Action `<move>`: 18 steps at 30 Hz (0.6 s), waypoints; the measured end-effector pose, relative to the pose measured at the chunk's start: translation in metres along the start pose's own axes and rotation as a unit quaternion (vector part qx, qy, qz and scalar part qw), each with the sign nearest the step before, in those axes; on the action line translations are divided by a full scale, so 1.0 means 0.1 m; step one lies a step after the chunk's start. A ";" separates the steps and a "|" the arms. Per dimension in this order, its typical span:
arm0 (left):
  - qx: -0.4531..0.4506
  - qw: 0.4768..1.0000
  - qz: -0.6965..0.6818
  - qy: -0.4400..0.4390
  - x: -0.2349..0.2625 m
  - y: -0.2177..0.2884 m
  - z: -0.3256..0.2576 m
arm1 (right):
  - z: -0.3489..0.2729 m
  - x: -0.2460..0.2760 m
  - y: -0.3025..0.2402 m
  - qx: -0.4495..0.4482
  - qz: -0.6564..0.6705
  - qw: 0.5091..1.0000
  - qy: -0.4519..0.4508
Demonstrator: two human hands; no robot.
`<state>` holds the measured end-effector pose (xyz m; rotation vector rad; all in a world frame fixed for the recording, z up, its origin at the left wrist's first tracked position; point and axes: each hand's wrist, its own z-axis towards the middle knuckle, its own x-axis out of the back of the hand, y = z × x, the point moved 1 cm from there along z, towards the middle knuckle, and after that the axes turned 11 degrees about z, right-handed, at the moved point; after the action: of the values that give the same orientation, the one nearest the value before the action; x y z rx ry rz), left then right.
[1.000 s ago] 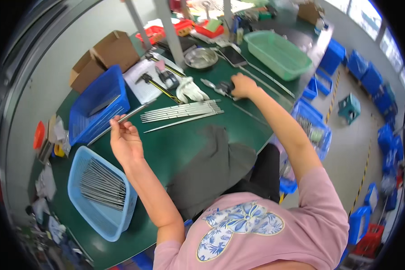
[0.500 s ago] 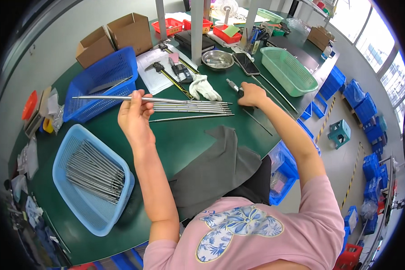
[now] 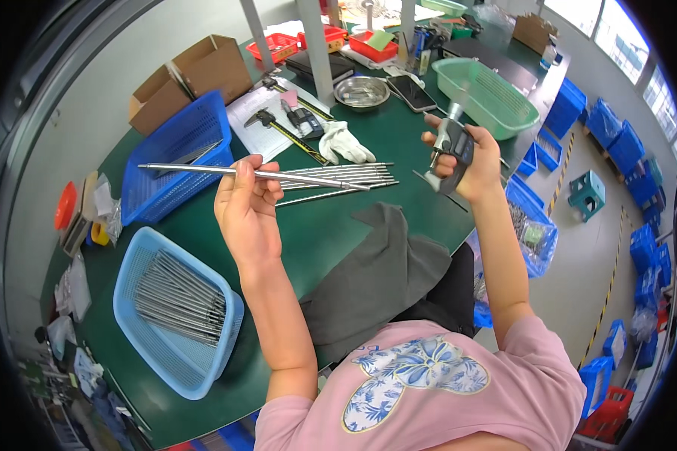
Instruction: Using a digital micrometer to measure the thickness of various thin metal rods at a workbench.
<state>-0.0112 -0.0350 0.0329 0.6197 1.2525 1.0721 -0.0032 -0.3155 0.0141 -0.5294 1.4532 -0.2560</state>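
Between the thumb and fingers of my left hand (image 3: 250, 207) is a thin metal rod (image 3: 192, 169), held nearly level above the table. My right hand (image 3: 480, 169) is wrapped round a digital micrometer (image 3: 454, 141), raised off the table with its silver thimble pointing up. The rod and the micrometer are apart. Beneath the held rod, several similar metal rods (image 3: 346, 177) lie side by side on the green table (image 3: 278, 237). More rods (image 3: 177, 297) fill part of a light blue basket (image 3: 232, 338) left of my left forearm.
A grey cloth (image 3: 384, 270) hangs over the near table edge. Beyond the rods lie a white glove (image 3: 346, 143), a caliper (image 3: 287, 134) and a metal bowl (image 3: 361, 105). A dark blue basket (image 3: 222, 113) stands far left, a green basket (image 3: 515, 124) far right, near a phone (image 3: 411, 93).
My right hand has picked the micrometer up from the table and lifted it. My left hand still holds the rod, whose right end now tilts lower. The whole view has shifted slightly.
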 end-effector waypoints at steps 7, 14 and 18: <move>-0.004 0.989 -0.064 -0.136 -0.32 0.02 -0.18 | -0.55 -0.46 0.21 -0.003 0.020 0.995 -0.101; -0.013 0.980 -0.060 -0.187 -0.48 0.02 -0.34 | -0.71 -0.62 0.16 -0.008 0.068 0.997 -0.029; -0.002 0.976 -0.062 -0.208 -0.48 0.00 -0.38 | -0.70 -0.66 0.23 -0.012 0.057 0.998 0.009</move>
<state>-0.0451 -0.0842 0.0445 0.7102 0.9091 0.7897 -0.0835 -0.2776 0.0582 -0.4627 1.4997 -0.1530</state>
